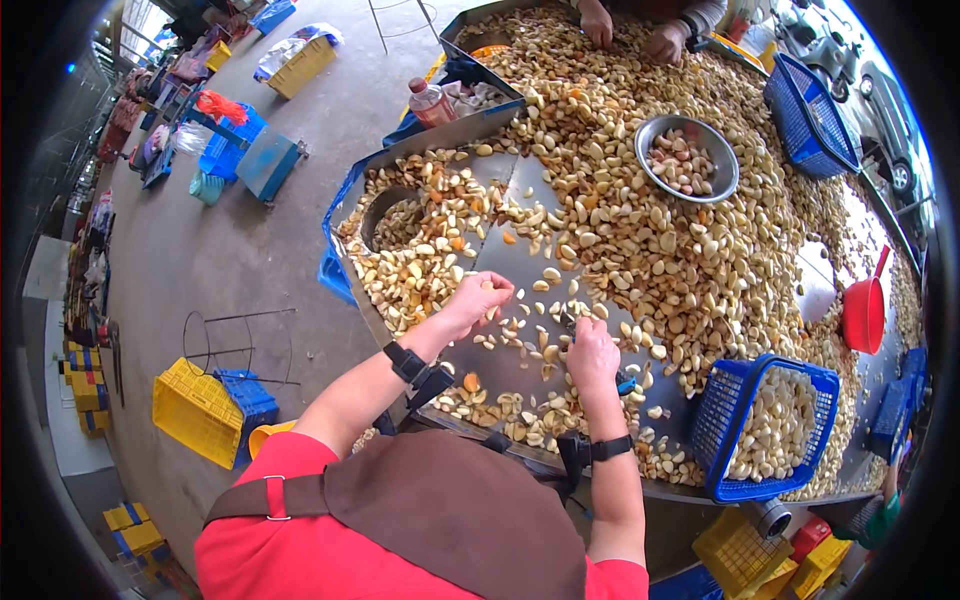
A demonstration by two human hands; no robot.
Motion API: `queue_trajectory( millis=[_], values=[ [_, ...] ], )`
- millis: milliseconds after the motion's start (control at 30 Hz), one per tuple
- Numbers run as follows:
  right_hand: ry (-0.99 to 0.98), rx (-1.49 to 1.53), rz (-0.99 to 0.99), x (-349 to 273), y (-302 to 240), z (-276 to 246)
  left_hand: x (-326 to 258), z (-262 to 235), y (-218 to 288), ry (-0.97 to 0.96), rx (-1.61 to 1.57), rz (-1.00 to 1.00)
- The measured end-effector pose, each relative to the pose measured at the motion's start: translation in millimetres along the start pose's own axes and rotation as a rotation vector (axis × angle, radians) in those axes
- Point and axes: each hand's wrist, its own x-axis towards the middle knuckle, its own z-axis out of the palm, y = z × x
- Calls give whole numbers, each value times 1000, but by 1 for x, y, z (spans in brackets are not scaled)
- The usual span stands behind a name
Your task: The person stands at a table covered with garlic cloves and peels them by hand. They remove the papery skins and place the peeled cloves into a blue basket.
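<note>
Over the near left part of a metal table (524, 182), my left hand (476, 303) is closed in a pinch, with what looks like a pale garlic clove at the fingertips. My right hand (593, 352), just to its right, is wrapped round a small tool with a blue handle (626, 386); its working end is mostly hidden by the fingers. Loose garlic cloves (520, 335) lie scattered beneath and between both hands. A large heap of garlic cloves (640, 245) spreads beyond them to the right and far side.
A blue basket (712, 432) of pale cloves stands at the near right edge. Farther off are a steel bowl (730, 172), a red scoop (863, 316) and another blue basket (808, 115). A round opening (376, 214) is at left. Another person's hands (666, 42) work at the far side.
</note>
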Motion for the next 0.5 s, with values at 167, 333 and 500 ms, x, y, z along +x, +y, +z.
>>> queue_trajectory(
  millis=[167,333,500],
  values=[
    [-141,26,79,-7,-7,-4,18,17,-5,169,995,567],
    [-147,122,99,-25,-6,-14,20,25,-16,49,1240,613],
    [-87,198,116,-43,4,-20,22,29,-15,-38,1189,677]
  ],
)
